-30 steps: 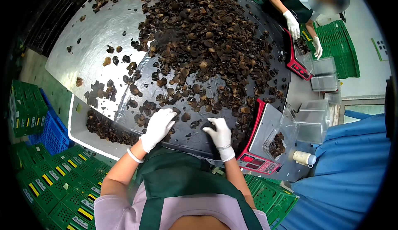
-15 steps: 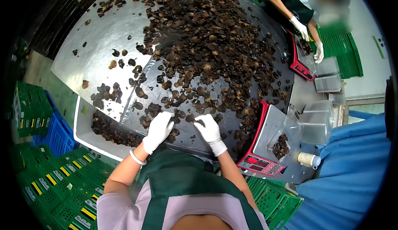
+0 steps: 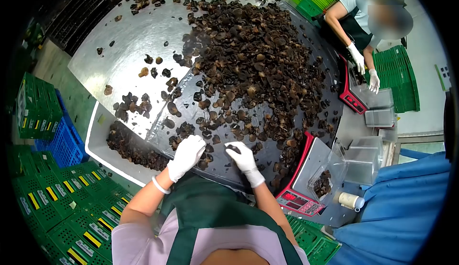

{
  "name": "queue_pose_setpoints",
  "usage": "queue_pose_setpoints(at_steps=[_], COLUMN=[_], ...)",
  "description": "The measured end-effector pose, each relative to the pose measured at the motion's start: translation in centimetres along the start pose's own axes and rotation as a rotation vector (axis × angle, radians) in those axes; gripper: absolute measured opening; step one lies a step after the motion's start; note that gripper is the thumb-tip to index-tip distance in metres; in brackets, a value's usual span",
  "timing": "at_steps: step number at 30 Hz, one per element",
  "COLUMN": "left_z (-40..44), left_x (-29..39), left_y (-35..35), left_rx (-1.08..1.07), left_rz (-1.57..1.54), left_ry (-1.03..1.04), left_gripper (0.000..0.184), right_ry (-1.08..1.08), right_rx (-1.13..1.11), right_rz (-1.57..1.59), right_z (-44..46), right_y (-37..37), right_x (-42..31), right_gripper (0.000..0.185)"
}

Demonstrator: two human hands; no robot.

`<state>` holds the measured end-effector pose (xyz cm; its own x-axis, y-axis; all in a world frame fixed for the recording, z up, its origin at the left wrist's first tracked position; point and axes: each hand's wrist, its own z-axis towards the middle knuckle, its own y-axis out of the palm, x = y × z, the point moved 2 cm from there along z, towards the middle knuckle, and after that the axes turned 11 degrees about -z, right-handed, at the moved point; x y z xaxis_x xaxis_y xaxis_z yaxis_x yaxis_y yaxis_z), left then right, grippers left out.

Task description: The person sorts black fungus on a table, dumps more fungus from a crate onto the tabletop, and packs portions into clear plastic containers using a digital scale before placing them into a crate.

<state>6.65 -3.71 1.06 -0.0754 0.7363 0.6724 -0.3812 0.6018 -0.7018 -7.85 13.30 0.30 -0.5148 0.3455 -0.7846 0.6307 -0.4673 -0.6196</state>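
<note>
Both hands wear white gloves at the near edge of the table. My left hand (image 3: 189,154) is closed beside dark, curled fungus pieces (image 3: 206,162); anything inside its fingers is hidden. A dark fungus piece (image 3: 234,148) shows between the thumb and fingers of my right hand (image 3: 243,161). Ahead of both hands, a large heap of dark brown fungus pieces (image 3: 253,59) spreads over the dark sheet on the metal table (image 3: 119,35). To the right stands a red scale (image 3: 300,200) bearing a clear container with some pieces (image 3: 322,183).
At left, a white bin (image 3: 100,126) holds more pieces, beside green crates (image 3: 40,107) and a blue crate (image 3: 67,140). A co-worker's gloved hands (image 3: 356,57) are at another red scale (image 3: 353,100). Clear containers (image 3: 363,157) and a white bottle (image 3: 350,201) are at right.
My right hand has moved closer to my left hand and its fingers have closed on a dark piece. The view has shifted, so the table sits lower and further right.
</note>
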Motion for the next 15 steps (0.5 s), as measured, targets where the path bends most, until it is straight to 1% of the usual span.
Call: queue_pose_setpoints(at_steps=[2, 4, 6, 8, 10, 11, 12, 13, 14, 15], left_z=[-0.3, 0.2, 1.1, 3.1, 5.3, 6.1, 7.0, 7.4, 7.6, 7.4], left_x=[0.4, 0.7, 0.1, 0.0, 0.2, 0.1, 0.3, 0.2, 0.0, -0.4], left_y=[-1.3, -2.8, -3.1, -3.1, -2.2, -1.2, -0.4, 0.5, 1.2, 1.5], left_rx=[0.000, 0.042, 0.157, 0.179, 0.203, 0.168, 0.155, 0.064, -0.028, 0.003], left_rz=[-0.103, -0.217, -0.215, -0.170, -0.150, -0.119, -0.110, -0.063, -0.014, -0.002], left_ry=[0.040, -0.041, -0.074, -0.078, -0.002, 0.020, 0.063, 0.061, 0.058, 0.117], left_gripper=[0.012, 0.014, 0.013, 0.013, 0.022, 0.035, 0.042, 0.043, 0.044, 0.041], right_ry=[0.640, 0.593, 0.621, 0.513, 0.598, 0.333, 0.060, 0.035, -0.013, 0.050], right_rx=[-0.234, -0.107, -0.055, -0.038, -0.052, 0.120, 0.284, 0.311, 0.235, 0.015], right_rz=[0.820, 1.081, 1.102, 1.058, 0.596, 0.200, -0.194, -0.396, -0.596, -0.519], right_z=[-1.9, -2.9, -2.1, 0.5, 4.5, 6.4, 7.7, 8.4, 8.8, 8.6], right_y=[-2.1, -3.8, -4.6, -5.2, -5.5, -5.0, -4.1, -3.6, -1.9, -1.5], right_x=[0.3, 0.6, 1.4, 2.4, 1.1, 0.8, 0.1, -1.2, 0.6, 0.0], right_gripper=[0.024, 0.028, 0.028, 0.014, 0.014, 0.018, 0.023, 0.032, 0.035, 0.037])
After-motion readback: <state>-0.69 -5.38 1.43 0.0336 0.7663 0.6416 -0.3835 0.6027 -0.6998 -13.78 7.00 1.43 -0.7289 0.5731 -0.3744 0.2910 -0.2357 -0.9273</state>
